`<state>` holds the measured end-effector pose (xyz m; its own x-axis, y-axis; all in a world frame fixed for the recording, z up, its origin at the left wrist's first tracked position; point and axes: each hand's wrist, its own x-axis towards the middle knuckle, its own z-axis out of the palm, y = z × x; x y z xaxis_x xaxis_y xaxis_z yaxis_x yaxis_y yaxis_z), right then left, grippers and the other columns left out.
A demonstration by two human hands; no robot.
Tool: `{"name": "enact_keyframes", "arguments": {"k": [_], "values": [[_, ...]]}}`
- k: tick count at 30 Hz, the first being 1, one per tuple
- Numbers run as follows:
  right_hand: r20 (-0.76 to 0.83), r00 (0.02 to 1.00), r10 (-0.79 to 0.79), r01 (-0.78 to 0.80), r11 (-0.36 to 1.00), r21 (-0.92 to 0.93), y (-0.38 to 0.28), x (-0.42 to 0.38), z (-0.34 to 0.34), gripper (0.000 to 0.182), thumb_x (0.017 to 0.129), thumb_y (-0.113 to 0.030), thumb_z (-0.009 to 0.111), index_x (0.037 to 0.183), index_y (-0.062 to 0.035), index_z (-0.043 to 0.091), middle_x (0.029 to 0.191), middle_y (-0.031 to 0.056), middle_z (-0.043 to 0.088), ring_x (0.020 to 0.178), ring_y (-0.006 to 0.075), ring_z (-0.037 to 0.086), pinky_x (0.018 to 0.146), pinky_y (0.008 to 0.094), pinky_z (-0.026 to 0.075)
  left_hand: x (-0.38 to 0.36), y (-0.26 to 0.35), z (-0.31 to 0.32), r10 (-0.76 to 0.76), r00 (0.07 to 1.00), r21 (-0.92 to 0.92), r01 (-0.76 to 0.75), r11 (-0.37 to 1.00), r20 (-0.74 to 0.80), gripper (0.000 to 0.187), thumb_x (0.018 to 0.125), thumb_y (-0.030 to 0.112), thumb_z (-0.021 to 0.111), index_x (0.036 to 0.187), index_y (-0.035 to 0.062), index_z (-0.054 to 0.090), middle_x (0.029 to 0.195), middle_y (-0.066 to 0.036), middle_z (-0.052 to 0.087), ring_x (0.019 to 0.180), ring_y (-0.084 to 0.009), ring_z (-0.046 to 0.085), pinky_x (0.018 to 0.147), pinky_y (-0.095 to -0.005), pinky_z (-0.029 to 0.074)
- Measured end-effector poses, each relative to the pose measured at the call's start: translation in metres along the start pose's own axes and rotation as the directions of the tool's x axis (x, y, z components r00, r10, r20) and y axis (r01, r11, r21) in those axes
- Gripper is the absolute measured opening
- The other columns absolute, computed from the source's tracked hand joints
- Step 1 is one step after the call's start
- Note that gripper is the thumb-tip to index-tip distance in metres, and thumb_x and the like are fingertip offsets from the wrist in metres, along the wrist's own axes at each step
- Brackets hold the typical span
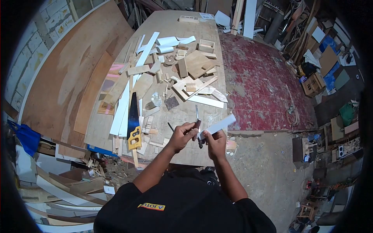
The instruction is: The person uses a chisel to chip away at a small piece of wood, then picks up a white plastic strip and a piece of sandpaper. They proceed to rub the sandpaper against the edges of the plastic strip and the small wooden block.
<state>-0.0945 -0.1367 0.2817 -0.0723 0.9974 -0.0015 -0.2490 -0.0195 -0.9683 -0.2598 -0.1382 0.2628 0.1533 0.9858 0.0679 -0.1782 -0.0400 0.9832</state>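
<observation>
My left hand [183, 136] is closed around a chisel [197, 116], its narrow metal blade pointing away from me over the bench. The dark end of the handle shows below the fingers. In my right hand [216, 145] a short white strip [222, 124] is pinched between thumb and fingers, slanting up to the right. Both hands are close together above the near edge of the workbench [180, 155], and the strip's lower end meets the chisel. A thin dark stick [170, 126] shows just beside my left knuckles.
A handsaw [134, 120] with a yellow handle lies left of my hands, beside long white strips [121, 112]. Wood offcuts [198, 64], a small open wooden box [206, 46] and a clear plastic item [156, 99] cover the bench. A large wooden panel [66, 73] leans at left.
</observation>
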Motion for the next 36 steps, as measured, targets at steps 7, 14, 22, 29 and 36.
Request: {"name": "enact_keyframes", "arguments": {"k": [7,14,22,29,36], "values": [[0.136,0.991,-0.017,0.022,0.999,-0.033,-0.011,0.031,-0.006,0.01,0.088,-0.006,0.064,0.091,0.0005,0.057,0.075,0.005,0.062,0.06,0.0098,0.057,0.051,0.0234,0.045,0.004,0.007,-0.01,-0.079,0.988,0.048,0.073,0.996,0.135,0.036,0.092,0.026,0.065,0.112,-0.0033,0.065,0.082,-0.001,0.051,0.07,-0.0075,0.051,0.065,-0.0234,0.043],[-0.151,0.985,-0.086,0.116,0.972,0.205,0.015,0.017,0.019,0.008,0.089,-0.004,0.063,0.09,0.0011,0.057,0.077,0.0069,0.063,0.064,0.0126,0.059,0.056,0.0264,0.049,0.004,-0.005,-0.001,-0.024,0.999,-0.057,0.022,0.998,-0.038,0.035,0.094,0.026,0.062,0.107,-0.0057,0.064,0.083,-0.002,0.053,0.073,-0.008,0.053,0.065,-0.024,0.044],[0.125,0.99,0.06,-0.054,0.997,-0.052,0.007,0.013,0.003,0.01,0.089,-0.005,0.064,0.092,0.0009,0.057,0.077,0.0068,0.063,0.064,0.0113,0.059,0.054,0.0251,0.047,0.007,0.004,-0.013,0.005,1.0,0.086,-0.004,0.996,-0.013,0.034,0.093,0.025,0.062,0.108,-0.0054,0.064,0.083,-0.003,0.054,0.072,-0.0082,0.052,0.066,-0.0244,0.043],[-0.04,0.994,-0.106,0.109,0.992,0.06,0.005,0.045,0.002,0.013,0.088,-0.007,0.065,0.093,0.0013,0.057,0.079,0.0065,0.063,0.065,0.0116,0.059,0.056,0.0261,0.048,0.0,0.002,-0.004,-0.118,0.983,0.021,0.116,0.993,0.139,0.029,0.091,0.02,0.064,0.108,-0.0041,0.066,0.087,-0.004,0.056,0.076,-0.0092,0.058,0.065,-0.0257,0.047],[-0.301,0.941,-0.154,0.231,0.944,0.237,0.012,0.033,0.014,0.014,0.092,-0.01,0.062,0.094,0.0018,0.054,0.085,0.0092,0.061,0.068,0.0143,0.061,0.062,0.0295,0.056,0.002,-0.003,0.009,-0.06,0.995,-0.054,0.065,0.996,0.085,0.035,0.094,0.021,0.06,0.118,-0.0051,0.06,0.092,-0.004,0.054,0.075,-0.0093,0.056,0.071,-0.0254,0.048]]}}
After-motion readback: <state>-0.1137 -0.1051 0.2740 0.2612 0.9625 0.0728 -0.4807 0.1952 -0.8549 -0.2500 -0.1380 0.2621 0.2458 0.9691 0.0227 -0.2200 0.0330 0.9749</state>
